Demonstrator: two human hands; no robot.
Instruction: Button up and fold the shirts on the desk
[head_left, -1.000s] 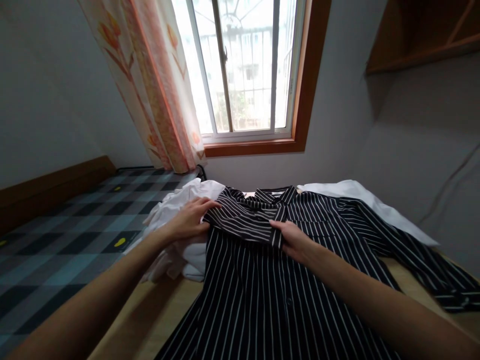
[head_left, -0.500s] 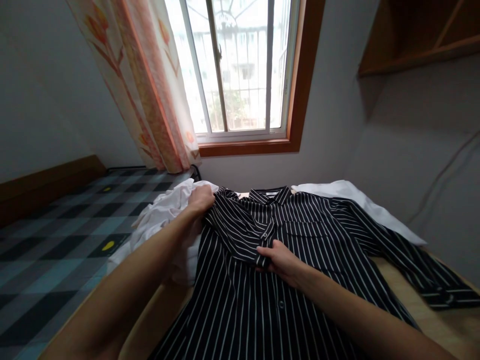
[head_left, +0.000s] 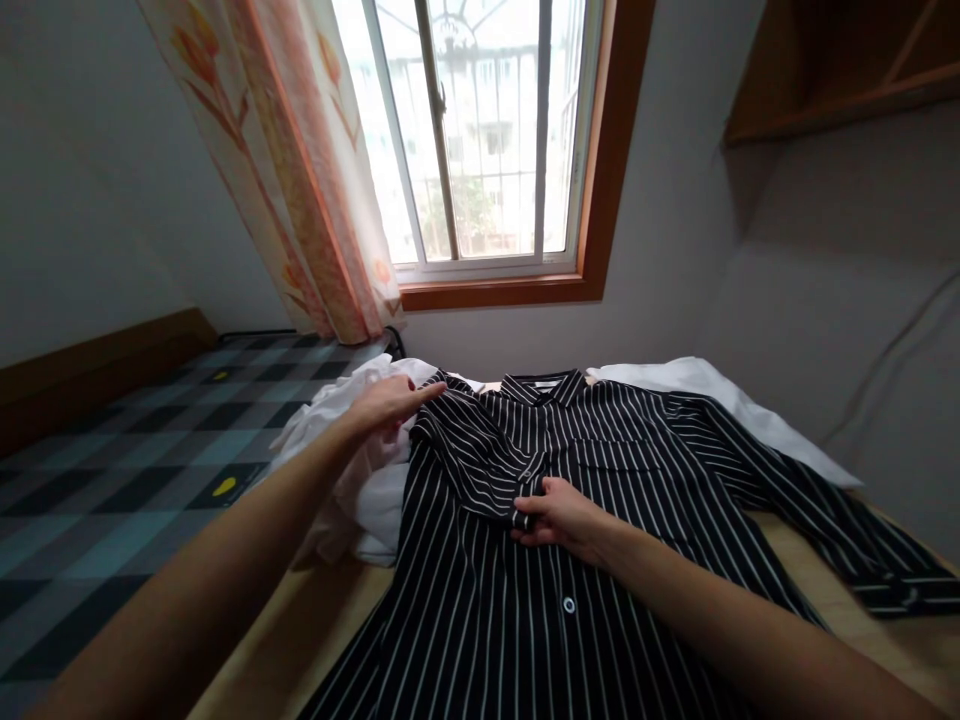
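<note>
A black shirt with white stripes (head_left: 487, 600) lies front up, its collar toward the window. Its left-side sleeve is folded inward across the chest. My right hand (head_left: 562, 520) grips the cuff of that sleeve near the button placket. At the shirt's left shoulder, my left hand (head_left: 386, 402) has its index finger stretched over the fabric; it seems to touch the cloth without gripping it. The other sleeve (head_left: 810, 500) reaches out to the right, its cuff near the table edge.
Crumpled white cloth (head_left: 375, 500) is heaped left of the shirt, and another white garment (head_left: 675, 375) lies behind its right shoulder. A wooden table (head_left: 300, 640) is underneath. Beside it stands a bed with a checked cover (head_left: 112, 480). A curtain (head_left: 300, 180) hangs by the window.
My left hand has let go of the shirt's shoulder and drawn slightly left, its finger now extended. My right hand keeps hold of the cuff in nearly the same place.
</note>
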